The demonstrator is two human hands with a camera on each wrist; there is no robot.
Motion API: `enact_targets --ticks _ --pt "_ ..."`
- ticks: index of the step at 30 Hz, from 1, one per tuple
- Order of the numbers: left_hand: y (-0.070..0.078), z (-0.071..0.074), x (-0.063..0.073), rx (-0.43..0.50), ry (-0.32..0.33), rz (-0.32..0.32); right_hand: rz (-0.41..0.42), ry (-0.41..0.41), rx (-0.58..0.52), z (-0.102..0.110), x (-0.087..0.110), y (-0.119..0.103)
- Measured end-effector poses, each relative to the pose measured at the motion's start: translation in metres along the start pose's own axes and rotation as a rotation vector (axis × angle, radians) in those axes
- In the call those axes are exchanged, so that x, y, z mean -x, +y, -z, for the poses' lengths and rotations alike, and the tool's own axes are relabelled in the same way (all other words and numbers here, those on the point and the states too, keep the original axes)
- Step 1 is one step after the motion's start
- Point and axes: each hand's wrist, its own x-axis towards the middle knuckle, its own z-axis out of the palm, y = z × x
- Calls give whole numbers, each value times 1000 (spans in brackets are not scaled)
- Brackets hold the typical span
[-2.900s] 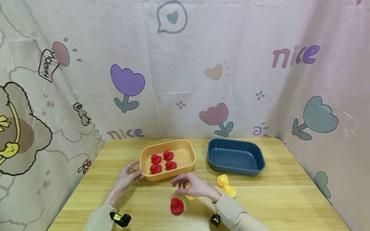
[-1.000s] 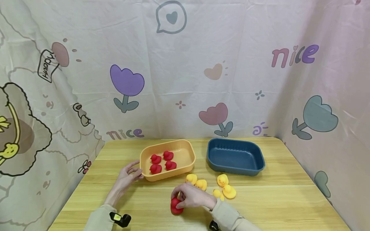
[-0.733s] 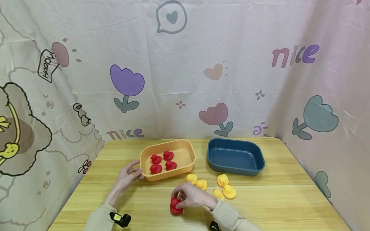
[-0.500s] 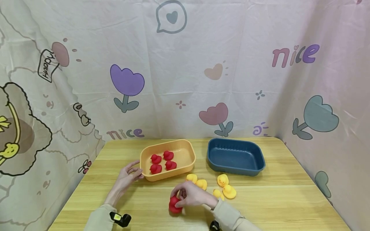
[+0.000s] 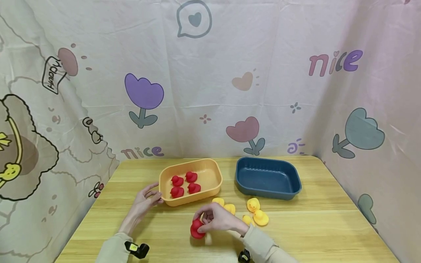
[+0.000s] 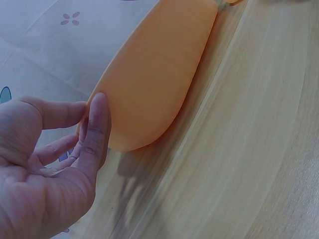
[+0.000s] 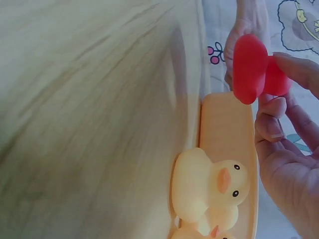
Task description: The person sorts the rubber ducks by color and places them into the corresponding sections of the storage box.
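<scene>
Right hand [image 5: 219, 218] pinches a red toy duck [image 5: 196, 231], which may drop if this pinch loosens; left hand [image 5: 144, 201] grips the orange tray [image 5: 210, 178].

Printed cloth [image 5: 204, 80] behind wooden table [image 5: 312, 230]

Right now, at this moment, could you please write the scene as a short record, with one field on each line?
Left hand: pinches the rim of the orange container at its left end
Right hand: holds one red duck, above the table
Inside the orange container: four other red ducks
Yellow ducks: five visible on the table, some partly hidden
Blue container: on the table, to the right of the orange container
Background: printed cloth
</scene>
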Motion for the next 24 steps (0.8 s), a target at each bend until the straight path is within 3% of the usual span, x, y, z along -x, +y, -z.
enact_targets --ticks 8,13,24 --pt "1 0 0 -5 1 -2 -25 11 -39 7 -2 -7" --pt "2 -1 1 -25 11 18 9 25 -21 19 -7 -16" --pt "2 -1 0 -21 2 9 39 144 211 69 -30 -30"
